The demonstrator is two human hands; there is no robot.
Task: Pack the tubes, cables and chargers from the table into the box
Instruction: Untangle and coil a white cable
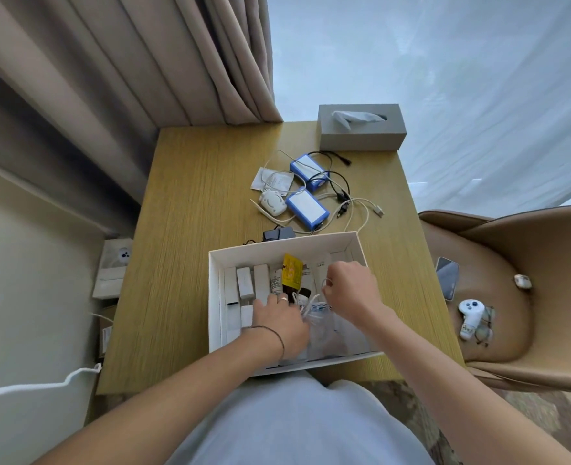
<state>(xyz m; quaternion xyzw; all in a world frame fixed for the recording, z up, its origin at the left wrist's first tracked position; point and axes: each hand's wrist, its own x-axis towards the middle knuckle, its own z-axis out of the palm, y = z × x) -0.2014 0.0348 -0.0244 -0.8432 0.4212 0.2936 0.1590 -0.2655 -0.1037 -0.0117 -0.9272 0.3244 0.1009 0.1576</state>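
A white cardboard box [214,297] sits at the near edge of the wooden table [190,229]. Inside it stand several white tubes [245,283] and a yellow packet [292,271]. Both hands are inside the box. My left hand [282,322] presses down on a coiled white cable [305,305] beside a clear plastic bag [327,333]. My right hand [351,288] pinches a loop of that cable. On the table behind the box lie two blue-edged battery packs [307,204], a black charger [279,234], a white round charger [272,203] and loose cables [361,209].
A grey tissue box [361,132] stands at the table's far edge. A tan chair [525,263] on the right holds a phone [446,276], a white controller [470,317] and glasses. Curtains hang behind. A white cord [42,384] trails on the left.
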